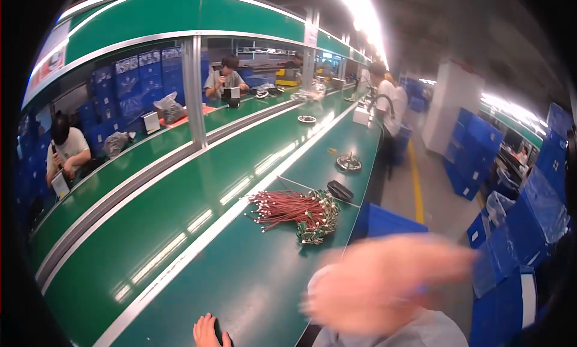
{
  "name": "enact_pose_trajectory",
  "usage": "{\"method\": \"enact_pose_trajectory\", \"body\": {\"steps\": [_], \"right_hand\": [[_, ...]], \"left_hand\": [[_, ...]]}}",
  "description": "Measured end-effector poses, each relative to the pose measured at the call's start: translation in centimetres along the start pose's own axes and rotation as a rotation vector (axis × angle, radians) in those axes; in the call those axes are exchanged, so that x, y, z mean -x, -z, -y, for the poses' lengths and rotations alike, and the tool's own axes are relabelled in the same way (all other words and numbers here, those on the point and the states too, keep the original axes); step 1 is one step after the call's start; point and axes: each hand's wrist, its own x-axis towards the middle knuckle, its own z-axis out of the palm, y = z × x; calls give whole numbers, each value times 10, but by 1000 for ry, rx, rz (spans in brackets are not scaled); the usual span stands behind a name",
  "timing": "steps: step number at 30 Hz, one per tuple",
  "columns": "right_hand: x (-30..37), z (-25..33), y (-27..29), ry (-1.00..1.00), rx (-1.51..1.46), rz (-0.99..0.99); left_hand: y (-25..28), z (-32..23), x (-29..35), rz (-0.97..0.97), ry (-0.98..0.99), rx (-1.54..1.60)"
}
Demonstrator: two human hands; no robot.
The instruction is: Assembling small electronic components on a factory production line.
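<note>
A bundle of dark red wires (282, 207) with white ends lies on the green bench, joined to a heap of small green-and-white pieces (318, 224). Right behind it is a black oblong part (340, 190). My left hand (210, 331) rests at the lower edge of the view on the bench top, fingers stretched out, with nothing seen in it. Over the bench's right edge, nearer me than the wires, my right hand (384, 281) is smeared by motion. Its fingers cannot be made out, nor whether it holds anything.
Farther along the bench sits a round spoked metal part (348, 162); another round part (306, 119) lies on the green belt (174, 227). A metal post (196, 94) rises beyond the belt. Blue bins (505, 287) stand at the right. Other people work across and farther along the line.
</note>
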Motion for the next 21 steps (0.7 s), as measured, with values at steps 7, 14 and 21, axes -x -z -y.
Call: {"method": "enact_pose_trajectory", "body": {"steps": [7, 14, 21], "right_hand": [[170, -172, 54, -8, 600, 850], [202, -199, 50, -313, 714, 1043], [193, -190, 47, -220, 672, 904]], "left_hand": [[-25, 25, 8, 27, -100, -11], [-12, 26, 9, 24, -25, -91], [-14, 32, 10, 81, -44, -145]]}}
